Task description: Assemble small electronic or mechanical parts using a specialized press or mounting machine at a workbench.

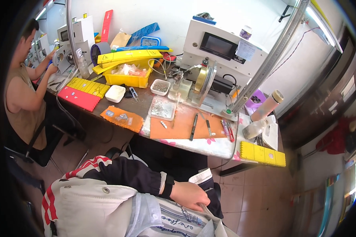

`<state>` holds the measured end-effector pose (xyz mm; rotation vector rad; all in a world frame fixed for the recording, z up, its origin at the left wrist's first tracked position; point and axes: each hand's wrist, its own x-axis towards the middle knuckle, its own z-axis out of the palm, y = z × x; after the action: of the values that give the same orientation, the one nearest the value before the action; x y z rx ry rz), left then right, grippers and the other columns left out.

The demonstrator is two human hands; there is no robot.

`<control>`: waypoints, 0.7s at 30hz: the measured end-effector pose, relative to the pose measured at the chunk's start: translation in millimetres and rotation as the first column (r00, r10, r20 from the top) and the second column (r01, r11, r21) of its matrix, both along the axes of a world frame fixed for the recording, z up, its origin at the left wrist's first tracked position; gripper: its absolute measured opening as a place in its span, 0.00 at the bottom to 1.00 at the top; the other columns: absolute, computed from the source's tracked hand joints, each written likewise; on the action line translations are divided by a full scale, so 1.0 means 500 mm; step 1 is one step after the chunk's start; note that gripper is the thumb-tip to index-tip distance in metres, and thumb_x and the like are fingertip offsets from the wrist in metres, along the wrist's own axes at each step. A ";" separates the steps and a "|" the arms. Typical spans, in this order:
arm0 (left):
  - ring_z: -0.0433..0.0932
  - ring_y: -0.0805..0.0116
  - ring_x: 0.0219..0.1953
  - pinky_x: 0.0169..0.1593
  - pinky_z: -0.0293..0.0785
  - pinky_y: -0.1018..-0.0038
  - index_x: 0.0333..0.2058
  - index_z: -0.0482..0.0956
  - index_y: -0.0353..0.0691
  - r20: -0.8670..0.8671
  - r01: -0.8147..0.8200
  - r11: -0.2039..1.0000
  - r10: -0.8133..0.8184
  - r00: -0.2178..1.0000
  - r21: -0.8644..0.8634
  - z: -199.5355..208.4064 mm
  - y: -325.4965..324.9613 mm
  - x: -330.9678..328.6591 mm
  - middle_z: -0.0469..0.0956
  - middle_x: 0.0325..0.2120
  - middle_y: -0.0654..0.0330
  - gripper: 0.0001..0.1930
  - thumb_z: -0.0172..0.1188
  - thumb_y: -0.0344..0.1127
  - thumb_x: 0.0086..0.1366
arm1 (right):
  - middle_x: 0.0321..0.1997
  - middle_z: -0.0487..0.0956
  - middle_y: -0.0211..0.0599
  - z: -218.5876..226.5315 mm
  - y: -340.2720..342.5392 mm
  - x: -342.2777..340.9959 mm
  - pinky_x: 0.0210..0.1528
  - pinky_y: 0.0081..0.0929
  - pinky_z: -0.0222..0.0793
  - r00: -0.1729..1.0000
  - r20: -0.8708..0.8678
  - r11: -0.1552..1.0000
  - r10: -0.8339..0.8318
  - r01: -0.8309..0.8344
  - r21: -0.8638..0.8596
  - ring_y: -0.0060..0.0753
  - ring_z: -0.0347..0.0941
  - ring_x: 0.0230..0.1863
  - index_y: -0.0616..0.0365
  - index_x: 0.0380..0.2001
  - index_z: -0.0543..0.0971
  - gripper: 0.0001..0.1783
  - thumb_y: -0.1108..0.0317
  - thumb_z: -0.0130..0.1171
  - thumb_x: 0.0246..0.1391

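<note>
My left hand (190, 195) lies across my lap, low in the picture, with a black band (167, 186) round its wrist. Its fingers are curled closed on the edge of a pale cloth garment (211, 211), beside a striped cloth (178, 217) with dark lettering. The fingertips are partly hidden by the fabric. My right hand is out of sight. Beyond my knees, the workbench holds an orange mat (178, 128) with a black pen-like tool (194, 126), tweezers (208, 125) and red-handled pliers (229, 131). A clear tray (162, 108) of small metal pieces stands at the mat's far left.
A white machine (225, 47) with a screen and wheel stands behind the mat. A yellow bin (132, 79) sits left of it, bottles (267, 106) and a yellow board (262, 154) to the right. Another person (31, 87) works at the far left.
</note>
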<state>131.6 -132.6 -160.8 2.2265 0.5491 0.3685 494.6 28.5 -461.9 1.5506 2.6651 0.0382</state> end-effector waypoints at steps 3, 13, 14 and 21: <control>0.78 0.47 0.37 0.39 0.73 0.58 0.34 0.74 0.37 0.037 -0.005 1.000 0.004 0.999 0.011 -0.002 0.002 -0.002 0.77 0.30 0.50 0.14 0.58 0.44 0.66 | 0.46 0.78 0.40 0.006 0.009 0.006 0.41 0.46 0.71 0.999 -0.036 0.999 0.017 -0.015 0.042 0.45 0.76 0.48 0.53 0.41 0.77 0.12 0.60 0.52 0.60; 0.78 0.46 0.37 0.38 0.74 0.57 0.34 0.74 0.36 0.038 -0.008 1.000 0.007 0.999 0.023 -0.005 0.005 0.002 0.77 0.30 0.49 0.14 0.59 0.43 0.65 | 0.45 0.78 0.41 0.014 0.004 0.032 0.41 0.46 0.71 0.985 -0.155 0.987 0.077 -0.053 0.152 0.46 0.76 0.47 0.54 0.40 0.77 0.11 0.61 0.53 0.59; 0.78 0.46 0.37 0.38 0.74 0.57 0.34 0.74 0.35 0.047 -0.006 0.999 0.004 0.999 0.035 -0.005 0.005 0.000 0.77 0.30 0.49 0.14 0.59 0.43 0.65 | 0.45 0.78 0.41 0.015 0.006 0.033 0.41 0.46 0.71 0.983 -0.167 0.985 0.080 -0.052 0.166 0.46 0.76 0.46 0.54 0.40 0.77 0.11 0.61 0.53 0.59; 0.78 0.44 0.34 0.37 0.73 0.55 0.33 0.76 0.34 0.097 -0.034 0.998 0.030 0.995 0.044 -0.013 -0.002 -0.003 0.78 0.27 0.46 0.15 0.60 0.42 0.62 | 0.45 0.77 0.42 0.002 0.015 -0.002 0.40 0.45 0.70 0.954 -0.261 0.968 0.149 -0.087 0.235 0.47 0.75 0.46 0.55 0.39 0.77 0.10 0.62 0.54 0.59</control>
<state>130.0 -133.6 -167.3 2.2328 0.5298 0.5067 493.5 36.2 -460.9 1.5545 3.0663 0.1372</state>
